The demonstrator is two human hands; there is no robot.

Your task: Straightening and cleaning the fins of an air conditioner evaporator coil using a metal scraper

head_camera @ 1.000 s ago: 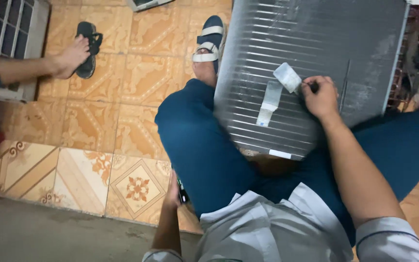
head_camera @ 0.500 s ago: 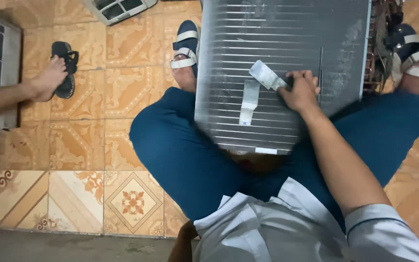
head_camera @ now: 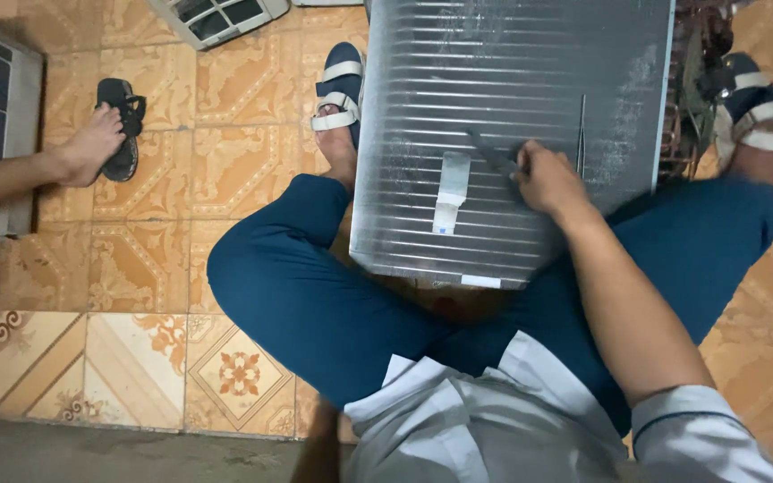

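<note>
gripping a thin dark tool (head_camera: 494,161), the right hand (head_camera: 547,179) works its tip across the finned metal panel (head_camera: 512,98) propped on the lap beside a white tape strip (head_camera: 450,192), so steady strokes seem needed next; left hand unseen.

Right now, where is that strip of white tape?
In the head view, the tape lies on the finned metal panel across the person's knees, just left of the right hand.

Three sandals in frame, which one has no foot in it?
The black sandal at upper left: it lies on the tiles beside another person's bare foot. The two blue sandals with white straps are both worn.
</note>
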